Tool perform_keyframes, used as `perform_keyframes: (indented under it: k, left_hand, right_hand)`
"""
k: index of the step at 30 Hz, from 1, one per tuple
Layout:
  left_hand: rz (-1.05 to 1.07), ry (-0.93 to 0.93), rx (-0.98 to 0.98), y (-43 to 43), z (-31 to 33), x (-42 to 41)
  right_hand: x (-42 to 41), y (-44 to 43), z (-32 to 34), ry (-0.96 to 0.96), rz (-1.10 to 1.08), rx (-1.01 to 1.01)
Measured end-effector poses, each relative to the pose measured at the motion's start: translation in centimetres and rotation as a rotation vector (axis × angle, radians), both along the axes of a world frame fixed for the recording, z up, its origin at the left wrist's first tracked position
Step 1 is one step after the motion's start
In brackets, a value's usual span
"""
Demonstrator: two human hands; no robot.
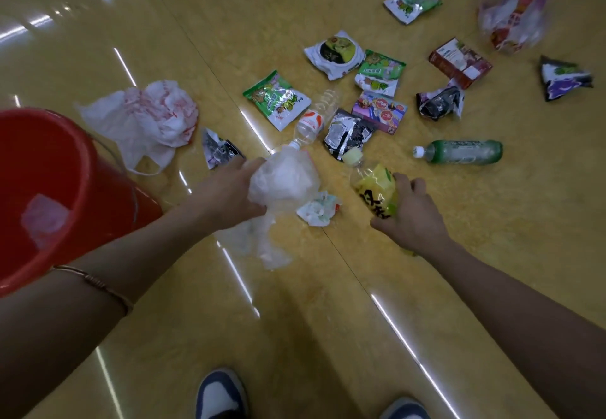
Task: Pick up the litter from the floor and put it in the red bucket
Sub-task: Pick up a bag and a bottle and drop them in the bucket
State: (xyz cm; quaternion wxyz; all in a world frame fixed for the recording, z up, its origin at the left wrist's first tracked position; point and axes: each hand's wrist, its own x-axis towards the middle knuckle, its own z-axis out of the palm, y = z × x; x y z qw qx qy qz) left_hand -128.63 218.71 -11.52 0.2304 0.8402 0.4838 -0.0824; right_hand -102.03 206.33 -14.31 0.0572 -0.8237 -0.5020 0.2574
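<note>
The left hand (226, 192) curls its fingers round a crumpled, cloudy clear plastic bag (282, 179), its loose tail hanging below the fingers. The right hand (413, 218) grips a soft plastic bottle (370, 186) with a pale green cap; its yellow label carries big black characters I cannot read. Left of the left fingers stands the smooth red bucket (82, 169). Beyond both sets of fingers lie a glossy green snack packet (277, 99), a ribbed clear bottle (310, 122) labelled orange and white, and a green bottle (465, 152).
</note>
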Motion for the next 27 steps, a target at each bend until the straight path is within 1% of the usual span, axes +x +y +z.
perform_keyframes:
  k: [7,11,13,19,23,25,27]
  left_hand:
    - [0.096,-0.081,0.047,-0.2,17.9,-1.8]
    - [0.057,-0.129,0.058,0.5,28.4,-3.1]
    - [0.051,-0.135,0.108,0.8,33.6,-3.8]
    - [0.215,-0.232,0.243,0.1,49.7,-7.1]
    - [0.294,-0.234,0.309,-0.6,57.1,-10.5]
    - [0.375,-0.242,0.316,-0.9,59.5,-12.9]
    - [0.412,-0.243,0.341,-1.4,61.1,-15.5]
  right_hand:
    - [-2.1,2.2,18.6,0.046,0.065,0.120]
    - [-3.3,4.4,30.7,0.044,0.126,0.196]
    - [-4.1,5.8,36.5,0.056,0.151,0.253]
    - [-8.0,9.4,52.5,0.124,0.257,0.372]
    - [-11.3,10.9,60.1,0.140,0.355,0.428]
    - [-13.5,11.6,62.8,0.159,0.415,0.435]
    - [-16.0,12.3,64.7,0.178,0.467,0.432]
